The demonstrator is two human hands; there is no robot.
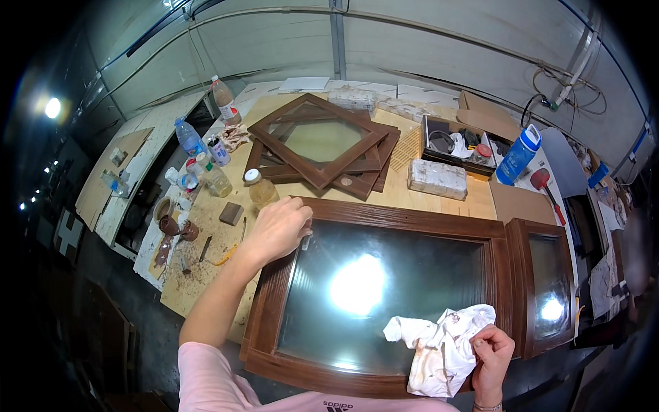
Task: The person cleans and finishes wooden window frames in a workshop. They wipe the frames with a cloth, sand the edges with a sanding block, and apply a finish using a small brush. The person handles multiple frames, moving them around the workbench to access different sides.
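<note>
A brown wood-framed glass panel (384,214) lies flat in front of me, and a bright lamp reflects in its glass. My left hand (283,225) is at the panel's far left corner, its fingers curled closed. Something small and pale shows under its fingertips, too hidden to name. By the near right part of the panel, my right hand (491,351) pinches a crumpled white cloth (446,347) with brownish stains. The cloth hangs over the glass and the near frame edge. A narrower framed glass panel (520,288) lies against the right side.
Several smaller brown frames (329,180) are stacked at the back. Bottles, including one of yellowish liquid (261,191), stand left of them. A dark block (231,213) and brown-stained cups (189,230) sit at left. A wrapped block (437,180), tool box (456,141) and blue bottle (519,156) are at right.
</note>
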